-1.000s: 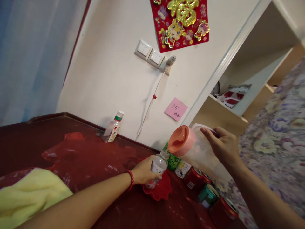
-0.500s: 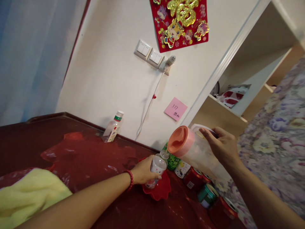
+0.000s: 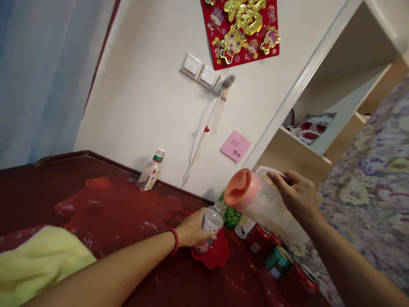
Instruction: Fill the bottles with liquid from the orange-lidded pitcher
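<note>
My left hand (image 3: 193, 232) is wrapped round a clear plastic bottle (image 3: 213, 219) with a printed label. The bottle's open mouth points up and to the right, and its base is over a red scalloped dish (image 3: 217, 253). By its handle, my right hand (image 3: 298, 192) grips a translucent pitcher (image 3: 268, 209) with an orange-pink lid (image 3: 241, 189). The pitcher is tipped left, its lid right beside the bottle's mouth. Whether liquid is flowing between them I cannot tell.
Several drink cans (image 3: 279, 261) line the table's right side. A capped empty bottle (image 3: 151, 172) stands against the wall. A yellow towel (image 3: 41, 264) lies at the left front. A white cord (image 3: 198, 147) hangs from the outlet. Open shelves (image 3: 343, 136) are at the right.
</note>
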The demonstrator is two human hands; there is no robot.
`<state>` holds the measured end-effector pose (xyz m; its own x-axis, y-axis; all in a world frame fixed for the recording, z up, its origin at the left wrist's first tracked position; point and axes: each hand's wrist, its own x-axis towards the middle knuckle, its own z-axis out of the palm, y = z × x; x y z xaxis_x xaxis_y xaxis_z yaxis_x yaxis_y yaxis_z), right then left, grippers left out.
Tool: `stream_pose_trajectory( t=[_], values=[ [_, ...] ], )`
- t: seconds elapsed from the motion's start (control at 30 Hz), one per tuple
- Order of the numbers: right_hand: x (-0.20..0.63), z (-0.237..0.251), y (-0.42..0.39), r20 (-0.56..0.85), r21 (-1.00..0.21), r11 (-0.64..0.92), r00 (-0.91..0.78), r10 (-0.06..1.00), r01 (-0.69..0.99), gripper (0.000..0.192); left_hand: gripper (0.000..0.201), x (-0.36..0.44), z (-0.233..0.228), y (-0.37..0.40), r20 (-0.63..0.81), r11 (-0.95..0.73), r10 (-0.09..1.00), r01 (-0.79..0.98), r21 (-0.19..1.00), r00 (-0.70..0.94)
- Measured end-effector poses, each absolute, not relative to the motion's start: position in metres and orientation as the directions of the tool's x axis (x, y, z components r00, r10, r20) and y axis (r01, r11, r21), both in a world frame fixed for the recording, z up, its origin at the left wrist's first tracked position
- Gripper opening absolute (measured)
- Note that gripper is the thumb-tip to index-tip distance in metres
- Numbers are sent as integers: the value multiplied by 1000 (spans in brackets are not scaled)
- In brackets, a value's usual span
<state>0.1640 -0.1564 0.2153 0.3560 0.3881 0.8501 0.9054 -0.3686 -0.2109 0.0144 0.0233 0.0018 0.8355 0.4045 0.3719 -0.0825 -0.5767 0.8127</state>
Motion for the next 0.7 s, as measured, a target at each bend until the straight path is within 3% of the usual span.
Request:
stream_pose_trajectory(
  t=[0.7],
  values=[
    [165,214,-155,842,-212,-367,360,402,906,59,61,14,1,23,381,-568,407,-96,817,830]
  ],
)
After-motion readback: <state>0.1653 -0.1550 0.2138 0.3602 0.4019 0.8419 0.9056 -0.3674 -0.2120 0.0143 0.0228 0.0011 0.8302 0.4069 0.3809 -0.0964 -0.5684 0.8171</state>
